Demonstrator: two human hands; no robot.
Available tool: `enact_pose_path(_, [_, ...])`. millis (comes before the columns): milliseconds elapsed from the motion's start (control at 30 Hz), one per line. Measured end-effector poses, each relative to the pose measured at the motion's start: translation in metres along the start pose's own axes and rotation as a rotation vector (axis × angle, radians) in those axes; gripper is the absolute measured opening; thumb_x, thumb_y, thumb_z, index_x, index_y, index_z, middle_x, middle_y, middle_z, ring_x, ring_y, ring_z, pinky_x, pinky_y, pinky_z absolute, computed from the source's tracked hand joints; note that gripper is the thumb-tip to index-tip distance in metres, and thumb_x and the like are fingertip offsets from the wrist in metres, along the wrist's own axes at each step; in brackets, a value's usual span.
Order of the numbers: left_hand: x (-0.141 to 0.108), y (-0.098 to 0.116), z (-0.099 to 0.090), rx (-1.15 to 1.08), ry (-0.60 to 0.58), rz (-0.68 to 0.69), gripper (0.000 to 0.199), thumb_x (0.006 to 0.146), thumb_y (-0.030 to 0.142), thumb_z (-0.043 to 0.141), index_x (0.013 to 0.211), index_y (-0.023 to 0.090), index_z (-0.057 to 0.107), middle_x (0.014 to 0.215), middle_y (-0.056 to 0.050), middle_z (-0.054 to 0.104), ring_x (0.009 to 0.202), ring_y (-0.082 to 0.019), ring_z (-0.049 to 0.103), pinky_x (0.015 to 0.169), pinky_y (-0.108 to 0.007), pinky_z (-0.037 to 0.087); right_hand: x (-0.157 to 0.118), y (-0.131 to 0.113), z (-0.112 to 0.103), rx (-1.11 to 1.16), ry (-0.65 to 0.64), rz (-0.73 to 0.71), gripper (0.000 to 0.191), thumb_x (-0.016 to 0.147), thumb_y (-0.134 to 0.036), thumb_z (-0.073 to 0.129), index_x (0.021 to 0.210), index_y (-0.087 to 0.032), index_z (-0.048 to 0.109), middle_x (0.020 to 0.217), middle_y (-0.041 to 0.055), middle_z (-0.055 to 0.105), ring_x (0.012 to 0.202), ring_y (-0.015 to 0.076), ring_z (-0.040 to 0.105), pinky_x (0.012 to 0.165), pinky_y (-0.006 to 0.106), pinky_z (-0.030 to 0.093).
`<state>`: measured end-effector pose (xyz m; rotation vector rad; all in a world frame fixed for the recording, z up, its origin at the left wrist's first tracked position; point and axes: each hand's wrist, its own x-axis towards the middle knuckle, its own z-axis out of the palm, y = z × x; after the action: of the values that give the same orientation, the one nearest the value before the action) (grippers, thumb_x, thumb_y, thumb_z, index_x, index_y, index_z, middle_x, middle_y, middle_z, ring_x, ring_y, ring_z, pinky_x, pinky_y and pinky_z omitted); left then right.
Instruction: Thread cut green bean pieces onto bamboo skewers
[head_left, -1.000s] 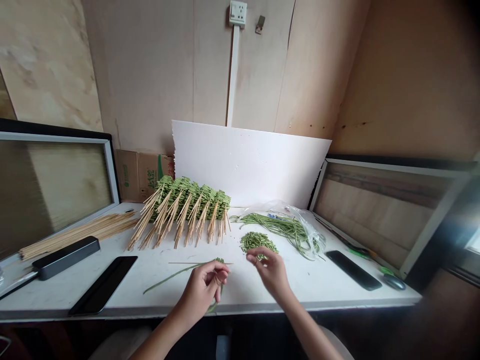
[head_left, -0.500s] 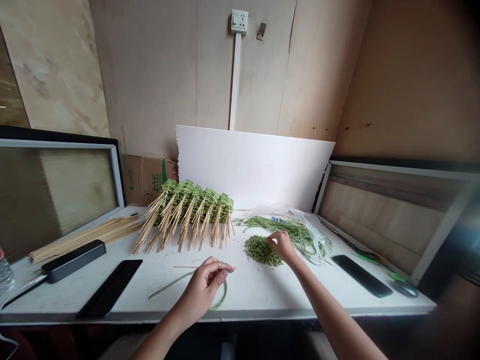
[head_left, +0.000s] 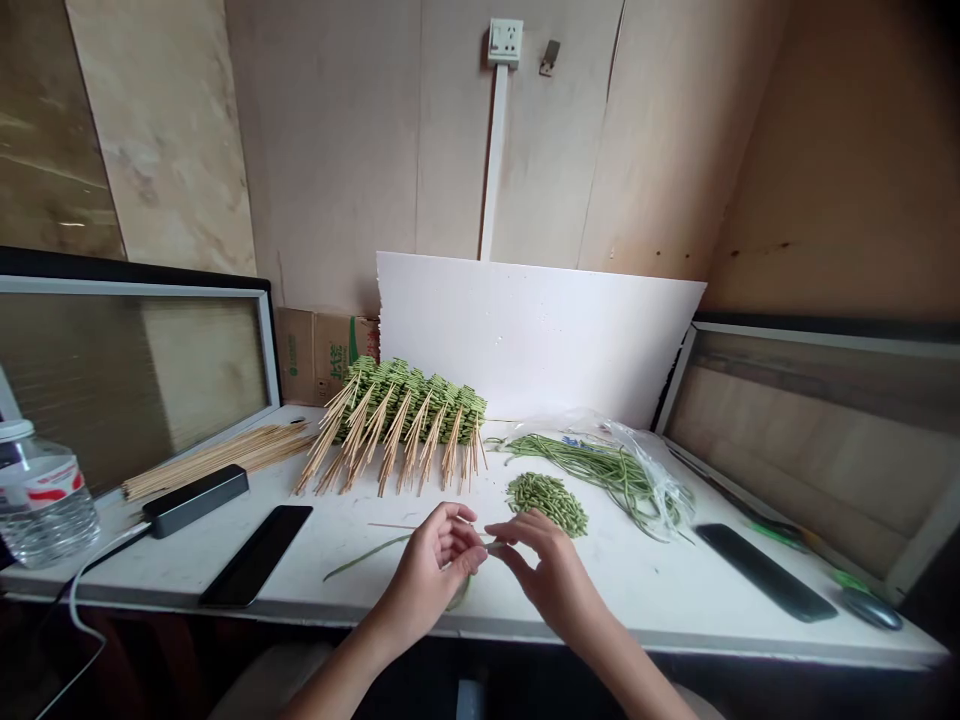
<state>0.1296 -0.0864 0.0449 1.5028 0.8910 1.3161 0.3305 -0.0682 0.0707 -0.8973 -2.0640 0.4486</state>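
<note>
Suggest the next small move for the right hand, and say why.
Probably ease the right hand toward the left hand to thread what looks like a bean piece onto the skewer: the hands are close together, the right pinching the piece, and the skewer juts from the left hand, tip hidden.

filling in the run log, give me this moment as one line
left hand: holding thin stick | right hand: fingers beside left hand, contents unclear | cut bean pile: on table beyond right hand
</note>
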Motion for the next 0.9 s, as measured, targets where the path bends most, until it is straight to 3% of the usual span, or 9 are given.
enact_pose_path(133, [0.000, -0.003, 0.000, -0.025, -0.025, -0.031, 0.035, 0.089, 0.040, 0.076, 0.108, 0.017, 0.058, 0.089, -0.003, 0.065, 0.070, -0.013, 0.064, 0.070, -0.029, 0.054, -0.005, 0.001, 0.008, -0.001, 0.025, -0.123, 0.023, 0.098, -0.037, 0.066, 0.117, -0.030, 0.077, 0.091, 0.0080, 0.075, 0.084, 0.0255, 0.064, 0.079, 0.041, 0.054])
enact_pose_path(267, [0.000, -0.004, -0.001, -0.059, -0.030, -0.059, 0.043, 0.083, 0.041, 0.082, 0.111, 0.017, 0.060, 0.089, -0.003, 0.067, 0.066, -0.013, 0.064, 0.067, -0.029, 0.053, -0.006, 0.003, 0.005, 0.040, 0.026, -0.213, 0.020, 0.099, -0.028, 0.064, 0.115, -0.031, 0.077, 0.090, 0.0068, 0.074, 0.085, 0.0245, 0.063, 0.078, 0.040, 0.053])
enact_pose_path(467, [-0.001, 0.003, -0.005, 0.091, -0.051, -0.078, 0.035, 0.090, 0.044, 0.074, 0.105, 0.012, 0.073, 0.072, -0.002, 0.064, 0.062, -0.013, 0.059, 0.065, -0.029, 0.049, -0.006, 0.003, -0.004, 0.002, 0.115, -0.170, 0.015, 0.099, -0.026, 0.063, 0.106, -0.028, 0.076, 0.087, 0.0068, 0.071, 0.083, 0.0252, 0.060, 0.076, 0.041, 0.051])
enact_pose_path(667, [-0.003, 0.008, 0.000, 0.232, 0.014, 0.059, 0.027, 0.092, 0.040, 0.071, 0.099, 0.016, 0.078, 0.079, -0.004, 0.065, 0.058, -0.012, 0.053, 0.060, -0.027, 0.044, -0.006, 0.002, -0.004, -0.006, 0.087, -0.186, 0.011, 0.096, -0.029, 0.069, 0.105, -0.027, 0.076, 0.087, 0.0072, 0.071, 0.084, 0.0253, 0.059, 0.076, 0.041, 0.050])
enact_pose_path(900, [-0.009, 0.012, 0.005, 0.307, -0.033, 0.149, 0.021, 0.093, 0.034, 0.070, 0.085, 0.017, 0.079, 0.076, -0.006, 0.067, 0.071, -0.017, 0.059, 0.064, -0.025, 0.044, -0.011, 0.001, 0.008, 0.091, 0.095, -0.203, 0.015, 0.100, -0.024, 0.062, 0.089, -0.025, 0.071, 0.082, 0.0053, 0.067, 0.083, 0.0230, 0.056, 0.077, 0.038, 0.045])
